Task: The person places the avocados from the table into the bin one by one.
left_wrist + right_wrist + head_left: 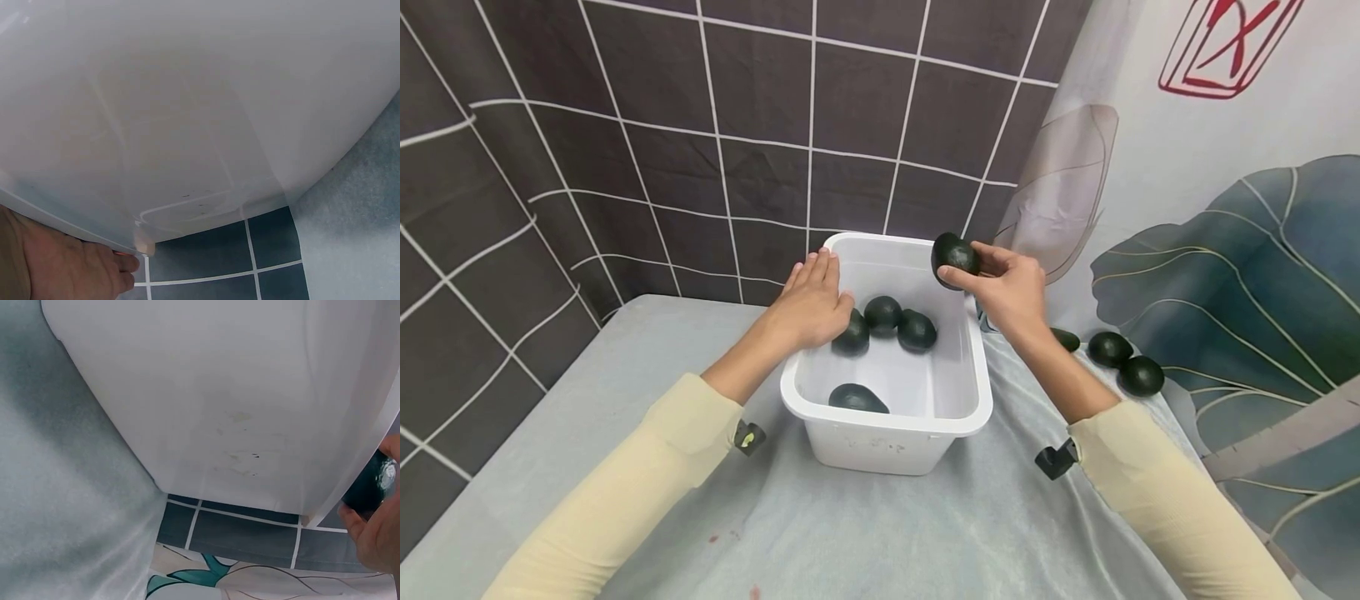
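Observation:
A white plastic tub stands on the cloth-covered table, with several dark green avocados inside, one of them near its front wall. My right hand grips another avocado between thumb and fingers, over the tub's back right corner. In the right wrist view that avocado shows beside the tub's rim. My left hand lies over the tub's left rim, its fingers straight and holding nothing. In the left wrist view the left hand is at the rim, partly cut off by the frame.
Several more avocados lie on the table to the right of the tub, behind my right forearm. A dark tiled-pattern curtain hangs close behind the tub. A leaf-printed cloth hangs at the right.

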`<state>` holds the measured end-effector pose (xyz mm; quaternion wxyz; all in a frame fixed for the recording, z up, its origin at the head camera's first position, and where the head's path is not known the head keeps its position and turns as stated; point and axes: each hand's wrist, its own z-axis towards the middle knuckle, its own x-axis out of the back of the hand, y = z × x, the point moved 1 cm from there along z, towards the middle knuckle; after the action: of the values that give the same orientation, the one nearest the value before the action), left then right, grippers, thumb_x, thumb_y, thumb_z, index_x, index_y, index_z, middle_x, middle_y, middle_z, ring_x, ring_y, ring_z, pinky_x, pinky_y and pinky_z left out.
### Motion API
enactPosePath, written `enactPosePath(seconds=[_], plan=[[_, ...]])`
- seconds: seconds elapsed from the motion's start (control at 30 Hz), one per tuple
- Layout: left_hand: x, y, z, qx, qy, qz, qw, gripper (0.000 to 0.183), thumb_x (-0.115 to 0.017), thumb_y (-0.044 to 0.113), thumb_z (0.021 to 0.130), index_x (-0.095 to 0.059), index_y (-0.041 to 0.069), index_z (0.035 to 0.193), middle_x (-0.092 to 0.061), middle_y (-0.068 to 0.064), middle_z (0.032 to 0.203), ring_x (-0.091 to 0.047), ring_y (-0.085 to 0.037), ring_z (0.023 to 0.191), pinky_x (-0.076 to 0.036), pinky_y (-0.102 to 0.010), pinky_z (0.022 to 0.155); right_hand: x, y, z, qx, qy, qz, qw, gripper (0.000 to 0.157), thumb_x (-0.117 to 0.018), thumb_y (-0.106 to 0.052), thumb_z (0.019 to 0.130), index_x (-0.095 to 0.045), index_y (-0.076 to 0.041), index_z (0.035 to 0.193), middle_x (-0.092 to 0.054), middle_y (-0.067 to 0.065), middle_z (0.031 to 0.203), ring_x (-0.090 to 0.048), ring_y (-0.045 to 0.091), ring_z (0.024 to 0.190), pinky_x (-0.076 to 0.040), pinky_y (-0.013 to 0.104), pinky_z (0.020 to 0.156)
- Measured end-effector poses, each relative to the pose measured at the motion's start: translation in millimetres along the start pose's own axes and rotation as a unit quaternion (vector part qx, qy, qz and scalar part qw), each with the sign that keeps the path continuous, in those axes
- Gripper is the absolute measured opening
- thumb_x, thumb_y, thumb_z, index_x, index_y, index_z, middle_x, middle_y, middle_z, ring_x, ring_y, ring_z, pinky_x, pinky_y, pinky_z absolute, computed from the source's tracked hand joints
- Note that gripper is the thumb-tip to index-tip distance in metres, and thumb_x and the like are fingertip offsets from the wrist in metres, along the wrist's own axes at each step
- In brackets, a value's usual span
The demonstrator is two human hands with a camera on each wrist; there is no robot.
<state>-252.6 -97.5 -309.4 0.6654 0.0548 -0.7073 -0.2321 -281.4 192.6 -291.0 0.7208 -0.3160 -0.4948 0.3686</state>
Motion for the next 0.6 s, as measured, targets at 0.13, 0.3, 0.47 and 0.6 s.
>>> enactPosePath(seconds=[0.13, 0.3, 0.47, 0.6], plan=[[-0.2, -0.5, 0.9, -0.001, 0.000, -0.001, 1.0000, 0.079, -0.026, 0.037, 0.116, -0.003, -0.007, 0.178, 0.006, -0.025, 0.190, 0.005, -0.042, 0.179, 0.004, -0.051, 0.147, -1.2, -0.3, -0.9, 0.004, -0.009, -0.008, 1.000, 0.071, -0.100, -0.042, 0.085, -0.078, -0.011, 0.146, -0.083, 0.011, 0.137, -0.082, 0.026, 0.126, -0.061, 0.023, 0.100], [-0.6, -1.4, 0.5, -0.001, 0.002, -0.001, 1.0000, 0.080, -0.025, 0.038, 0.116, -0.003, -0.007, 0.178, 0.005, -0.025, 0.190, 0.004, -0.042, 0.179, 0.004, -0.052, 0.147, -3.3, 0.3, -1.1, 0.012, -0.020, -0.016, 1.000, 0.073, -0.099, -0.041, 0.086, -0.076, -0.010, 0.147, -0.082, 0.011, 0.138, -0.082, 0.027, 0.126, -0.061, 0.028, 0.102], [-0.7, -2.3, 0.6, -0.002, 0.004, -0.002, 1.0000, 0.080, -0.026, 0.038, 0.116, -0.004, -0.007, 0.178, 0.005, -0.025, 0.190, 0.004, -0.043, 0.179, 0.004, -0.052, 0.147, -6.0, 1.7, -0.5, 0.025, -0.026, -0.018, 0.999, 0.071, -0.100, -0.038, 0.085, -0.077, -0.009, 0.146, -0.083, 0.012, 0.137, -0.083, 0.028, 0.124, -0.056, 0.014, 0.090], [-0.6, -2.0, 0.9, -0.001, 0.002, -0.003, 1.0000, 0.080, -0.025, 0.039, 0.116, -0.003, -0.007, 0.178, 0.006, -0.025, 0.190, 0.004, -0.042, 0.179, 0.004, -0.052, 0.147, -7.1, 2.3, -0.3, 0.035, -0.030, -0.019, 0.999, 0.070, -0.100, -0.036, 0.085, -0.077, -0.008, 0.145, -0.083, 0.013, 0.136, -0.083, 0.030, 0.123, -0.053, 0.009, 0.084]])
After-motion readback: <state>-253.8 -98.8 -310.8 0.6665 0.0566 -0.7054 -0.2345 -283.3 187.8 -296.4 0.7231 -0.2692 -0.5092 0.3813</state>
